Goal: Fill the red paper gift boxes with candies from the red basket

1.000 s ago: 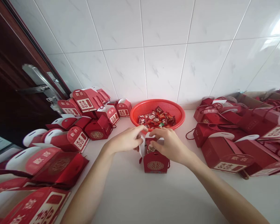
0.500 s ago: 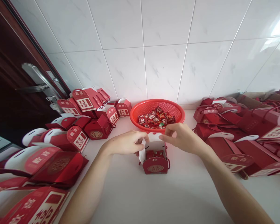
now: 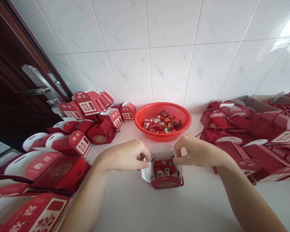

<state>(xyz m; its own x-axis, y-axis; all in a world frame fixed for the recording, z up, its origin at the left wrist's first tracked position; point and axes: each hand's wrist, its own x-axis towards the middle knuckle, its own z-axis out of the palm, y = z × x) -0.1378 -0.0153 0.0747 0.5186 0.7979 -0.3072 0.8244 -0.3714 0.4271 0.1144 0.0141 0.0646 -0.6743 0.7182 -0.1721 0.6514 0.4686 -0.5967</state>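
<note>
An open red gift box (image 3: 166,183) with white inner flaps stands on the pale tabletop in front of me. Several red-wrapped candies (image 3: 164,170) lie inside it. At the box's left side, my left hand (image 3: 132,155) has its fingers curled and its fingertips at the white left flap. My right hand (image 3: 189,150) is closed at the right side, thumb and finger pinched on the box's right edge. Just behind the box sits a red plastic basket (image 3: 163,138) with wrapped candies in it.
Red gift boxes (image 3: 58,170) are crowded along the left, up to the tiled wall (image 3: 171,74). More red boxes (image 3: 241,151) are piled on the right. A dark door (image 3: 7,71) with a metal handle is at the far left.
The box has come slightly nearer and its flaps have spread wider, showing more of the candies. Both hands have moved down, and my right hand has shifted a little to the right.
</note>
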